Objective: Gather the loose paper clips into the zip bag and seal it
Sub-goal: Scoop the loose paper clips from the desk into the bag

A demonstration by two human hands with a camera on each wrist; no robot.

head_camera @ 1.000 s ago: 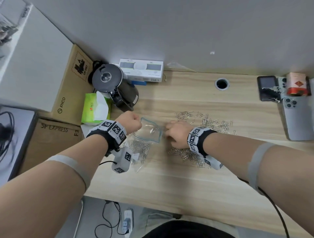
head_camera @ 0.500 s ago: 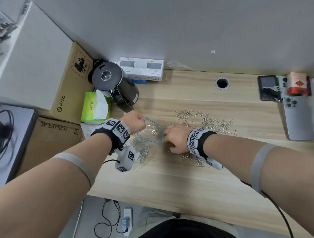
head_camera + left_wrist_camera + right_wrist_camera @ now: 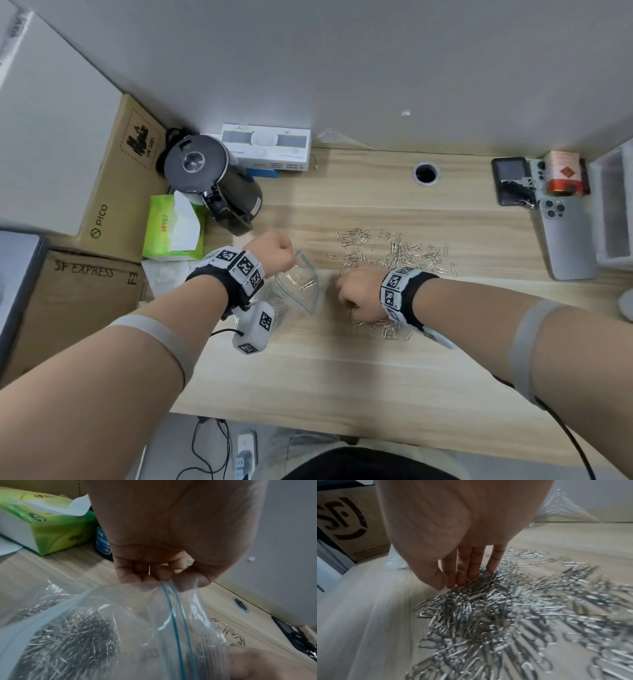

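Pale wood-grain worktop (image 3: 342,370) against a plain grey wall, clutter along the back and left.

Your left hand (image 3: 274,255) is clenched, pinching the rim of the bag (image 3: 301,286) between thumb and curled fingers (image 3: 137,573), holding the mouth up and open. Bag: thin clear film, wrinkled, glossy, with a double blue zip line along the rim, not sealed. Inside, a dense grey tangle of clips (image 3: 68,639) fills the lower part; a few more sit near the mouth. The bag's body lies on the worktop under your left wrist.

Your right hand (image 3: 359,294) sits just right of the bag mouth, palm down, fingers (image 3: 464,572) straight and close together, tips touching the loose clips (image 3: 488,608); whether it grips any, you cannot tell. Loose clips: silver bent wire, narrow oval loops, heaped and interlocked under and around that hand, thinning to scattered singles toward the back right of the worktop.

Other holders: a green soft tissue pack (image 3: 174,228) with a white sheet sticking out of its top; brown cardboard boxes (image 3: 78,298) at left, printed in black; a white flat carton (image 3: 265,150) by the wall. A black kettle (image 3: 212,181) with a round lid stands beside the tissue pack. A round cable hole (image 3: 425,173) is cut in the worktop. Far right: a grey phone (image 3: 568,240) face down and a small red tin (image 3: 565,173).
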